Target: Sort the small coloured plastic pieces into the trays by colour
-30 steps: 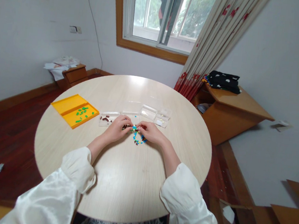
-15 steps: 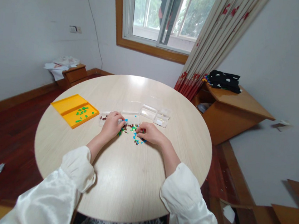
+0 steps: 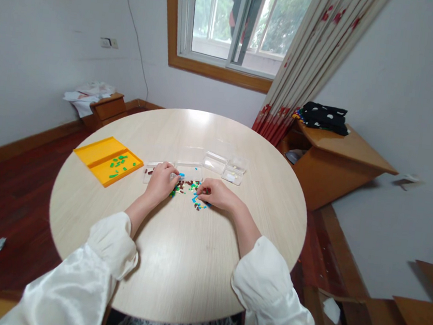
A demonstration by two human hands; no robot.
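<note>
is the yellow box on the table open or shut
Open. The yellow box lies spread flat in two halves, with small green pieces loose inside the nearer half.

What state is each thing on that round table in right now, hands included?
Left hand: fingers curled, at the pile's left edge.
Right hand: resting on the pile's right side.
Small pieces: loose mixed heap.
Yellow tray: open, green bits inside.
Clear boxes: open, in a row.
Window: slid partly open.
</note>
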